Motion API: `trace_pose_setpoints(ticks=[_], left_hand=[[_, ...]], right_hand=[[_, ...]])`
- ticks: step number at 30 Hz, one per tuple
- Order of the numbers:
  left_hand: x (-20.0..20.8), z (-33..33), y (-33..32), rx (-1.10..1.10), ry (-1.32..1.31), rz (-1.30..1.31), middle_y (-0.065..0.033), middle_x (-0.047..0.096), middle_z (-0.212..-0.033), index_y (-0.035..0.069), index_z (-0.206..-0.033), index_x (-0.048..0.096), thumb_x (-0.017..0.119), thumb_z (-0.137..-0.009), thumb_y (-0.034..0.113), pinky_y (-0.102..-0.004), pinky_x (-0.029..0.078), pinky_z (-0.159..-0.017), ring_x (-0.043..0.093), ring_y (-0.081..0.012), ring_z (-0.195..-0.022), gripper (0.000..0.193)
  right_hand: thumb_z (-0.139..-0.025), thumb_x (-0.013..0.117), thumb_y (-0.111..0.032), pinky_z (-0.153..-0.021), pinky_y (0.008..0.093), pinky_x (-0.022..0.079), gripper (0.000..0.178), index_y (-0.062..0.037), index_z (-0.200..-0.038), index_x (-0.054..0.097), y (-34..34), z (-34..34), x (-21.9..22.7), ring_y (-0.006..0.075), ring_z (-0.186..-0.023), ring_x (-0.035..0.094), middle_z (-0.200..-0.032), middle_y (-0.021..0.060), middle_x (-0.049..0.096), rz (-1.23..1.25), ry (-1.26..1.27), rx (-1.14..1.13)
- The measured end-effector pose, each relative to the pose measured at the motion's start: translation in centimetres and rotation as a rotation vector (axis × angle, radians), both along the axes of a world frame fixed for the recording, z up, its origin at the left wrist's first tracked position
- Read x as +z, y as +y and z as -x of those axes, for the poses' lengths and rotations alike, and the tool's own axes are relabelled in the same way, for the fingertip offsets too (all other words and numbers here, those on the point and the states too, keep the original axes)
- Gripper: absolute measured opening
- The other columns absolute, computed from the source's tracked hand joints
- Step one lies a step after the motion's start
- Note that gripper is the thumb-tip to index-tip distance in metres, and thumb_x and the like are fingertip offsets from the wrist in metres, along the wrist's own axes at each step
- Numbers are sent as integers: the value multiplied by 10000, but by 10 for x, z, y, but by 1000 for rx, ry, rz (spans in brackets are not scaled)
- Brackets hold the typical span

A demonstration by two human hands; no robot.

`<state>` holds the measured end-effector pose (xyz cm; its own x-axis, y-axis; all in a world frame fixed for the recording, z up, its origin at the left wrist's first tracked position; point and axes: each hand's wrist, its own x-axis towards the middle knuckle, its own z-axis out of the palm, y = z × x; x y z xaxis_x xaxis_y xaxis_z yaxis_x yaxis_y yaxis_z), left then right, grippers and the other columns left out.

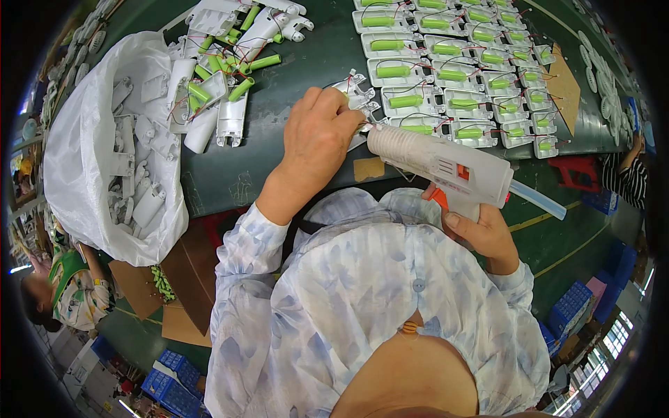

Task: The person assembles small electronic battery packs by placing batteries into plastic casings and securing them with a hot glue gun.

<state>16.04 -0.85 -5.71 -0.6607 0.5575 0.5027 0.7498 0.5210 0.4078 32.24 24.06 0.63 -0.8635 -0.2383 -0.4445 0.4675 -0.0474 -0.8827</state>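
A white glue gun (446, 167) is gripped by my right hand (481, 233), its orange trigger by my fingers. A translucent glue stick (536, 198) sticks out of its back end. The gun's nozzle points left, close to the fingertips of my left hand (317, 132). Those fingers are closed over a white plastic housing (361, 96) at the table's near edge; thin wires show beside it, and my hand hides much of it. To the right, rows of white housings (460, 104) each hold a green battery cell (406, 102) with red and black wires.
On the left of the green table (279, 76) stands a white plastic bag (77, 153) full of white housings. Behind it lies a loose pile of green cells (240, 89) and housings. A cardboard piece (563, 90) lies far right. Another person (70, 279) is at the left.
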Motion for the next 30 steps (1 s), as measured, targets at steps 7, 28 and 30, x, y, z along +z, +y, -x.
trace_pose_setpoints(ticks=[7,28,30], left_hand=[[11,-13,-36,61,-108,-161,-88,587,-883,41,-919,667,794,-679,52,-400,458,-700,567,-299,-809,272],[5,-20,-52,-12,-181,-9,-99,613,-1051,52,-914,661,851,-622,147,-402,479,-755,582,-301,-896,361],[7,-17,-52,-51,-142,18,-103,615,-1079,49,-918,654,852,-617,147,-406,482,-758,586,-305,-910,373]], right_hand=[[-871,595,-152,-528,243,443,523,41,-1334,443,-13,8,3,93,-611,522,-1060,127,621,-25,-1,-123],[-877,612,-207,-521,232,394,356,33,-1136,567,-11,3,0,93,-596,518,-879,62,593,-42,41,-109],[-899,600,-163,-559,236,432,394,13,-1241,516,-3,1,-7,91,-664,532,-1022,73,598,1,25,-51]])
